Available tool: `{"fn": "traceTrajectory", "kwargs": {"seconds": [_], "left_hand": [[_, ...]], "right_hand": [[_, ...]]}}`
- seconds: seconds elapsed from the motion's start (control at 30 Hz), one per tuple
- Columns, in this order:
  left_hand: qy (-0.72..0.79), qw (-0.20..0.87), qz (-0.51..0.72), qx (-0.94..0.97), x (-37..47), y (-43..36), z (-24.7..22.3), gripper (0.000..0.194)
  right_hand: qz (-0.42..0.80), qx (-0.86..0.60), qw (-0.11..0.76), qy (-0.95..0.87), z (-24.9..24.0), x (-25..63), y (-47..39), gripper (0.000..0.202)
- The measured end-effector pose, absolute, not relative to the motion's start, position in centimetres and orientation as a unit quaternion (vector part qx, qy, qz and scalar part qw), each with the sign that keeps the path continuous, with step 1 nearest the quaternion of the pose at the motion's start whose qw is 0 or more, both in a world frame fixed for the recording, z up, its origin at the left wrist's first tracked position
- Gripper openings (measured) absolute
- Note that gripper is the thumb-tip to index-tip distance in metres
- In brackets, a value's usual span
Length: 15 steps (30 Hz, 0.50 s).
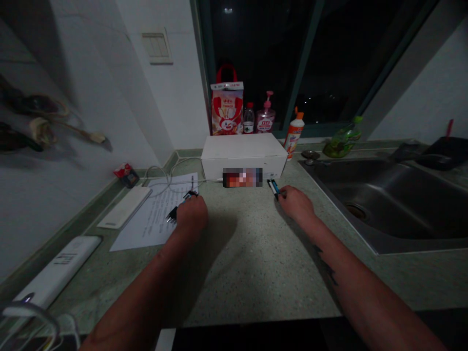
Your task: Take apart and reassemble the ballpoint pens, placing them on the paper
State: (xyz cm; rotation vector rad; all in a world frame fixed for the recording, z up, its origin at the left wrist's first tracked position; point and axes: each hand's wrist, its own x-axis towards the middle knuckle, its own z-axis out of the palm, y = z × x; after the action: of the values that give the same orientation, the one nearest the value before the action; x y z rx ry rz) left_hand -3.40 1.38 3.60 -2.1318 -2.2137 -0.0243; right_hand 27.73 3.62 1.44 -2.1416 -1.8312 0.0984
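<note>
While the pink bottle is reading "立白" by the dark window, your left hand is clasping a dark bundle, your right hand pinching pens at the speckled desk.

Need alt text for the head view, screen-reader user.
Two bare hands over a speckled countertop: the left grips a bunch of pens above a printed sheet; the right holds pens near a white box. A steel sink sits at right.
</note>
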Motion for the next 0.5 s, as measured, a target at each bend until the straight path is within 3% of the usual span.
{"fn": "traceTrajectory", "kwargs": {"seconds": [0.13,0.23,0.37,0.5], "left_hand": [[-0.709,0.028,0.02,-0.705,-2.8,1.5,3.9,0.033],[-0.674,-0.003,-0.08,-0.734,-1.6,1.3,3.8,0.026],[-0.582,-0.118,-0.251,-0.765,0.5,0.4,2.6,0.023],[-0.475,-0.224,-0.315,-0.79,1.7,-0.5,0.5,0.023]], "right_hand": [[0.015,-0.73,0.197,-0.655,2.1,27.2,3.1,0.03],[0.039,-0.667,0.265,-0.695,2.1,26.2,2.6,0.028],[0.168,-0.514,0.349,-0.765,1.3,23.8,1.7,0.023],[0.348,-0.428,0.362,-0.752,0.1,21.7,0.8,0.022]]}}
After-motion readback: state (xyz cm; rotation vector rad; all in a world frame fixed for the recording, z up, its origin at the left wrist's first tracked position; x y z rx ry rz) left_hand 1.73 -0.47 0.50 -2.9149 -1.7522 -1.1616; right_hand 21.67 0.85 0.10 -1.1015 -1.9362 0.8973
